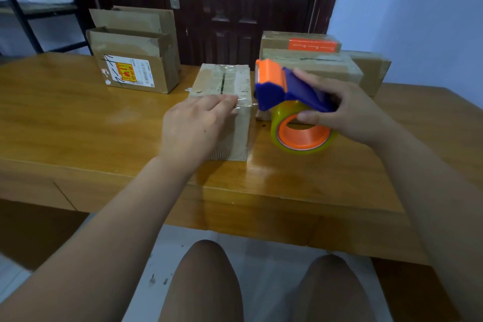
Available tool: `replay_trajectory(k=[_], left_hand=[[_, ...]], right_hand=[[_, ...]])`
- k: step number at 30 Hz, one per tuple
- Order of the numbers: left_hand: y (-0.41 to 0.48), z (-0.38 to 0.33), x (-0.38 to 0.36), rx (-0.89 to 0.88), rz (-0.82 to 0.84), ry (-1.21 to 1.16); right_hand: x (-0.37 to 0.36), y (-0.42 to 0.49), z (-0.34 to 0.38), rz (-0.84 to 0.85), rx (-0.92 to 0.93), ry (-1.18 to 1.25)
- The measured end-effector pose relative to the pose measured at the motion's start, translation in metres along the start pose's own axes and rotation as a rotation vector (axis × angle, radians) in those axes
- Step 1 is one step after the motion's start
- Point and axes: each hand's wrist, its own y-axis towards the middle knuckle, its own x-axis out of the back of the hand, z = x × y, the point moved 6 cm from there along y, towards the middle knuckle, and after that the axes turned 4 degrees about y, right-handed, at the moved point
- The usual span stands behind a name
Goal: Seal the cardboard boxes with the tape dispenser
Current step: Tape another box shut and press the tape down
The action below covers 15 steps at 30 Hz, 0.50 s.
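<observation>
Pressing clear tape (243,105) down, your left hand (193,125) lies flat-fingered on the small brown cardboard box (222,81). Your right hand (347,112) clamps the blue-and-orange plastic tape dispenser (285,89) just beside it. This strip looks nearly done; next, tear it at the box's right edge. Stacked brown boxes (313,65) crowd behind your right hand; wooden table (78,117) opens leftward.
</observation>
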Motion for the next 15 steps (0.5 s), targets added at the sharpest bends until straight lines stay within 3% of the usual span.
replay_trajectory(k=[5,11,15], left_hand=[[0.001,0.002,0.001,-0.011,-0.049,-0.033],[0.003,0.001,0.002,0.014,-0.043,-0.057],[0.004,0.003,0.002,0.012,-0.03,-0.077]], right_hand=[[0.009,-0.009,-0.003,-0.044,0.002,0.145],[0.013,-0.02,-0.014,0.026,-0.086,-0.092],[0.024,-0.024,-0.01,-0.054,-0.044,0.065]])
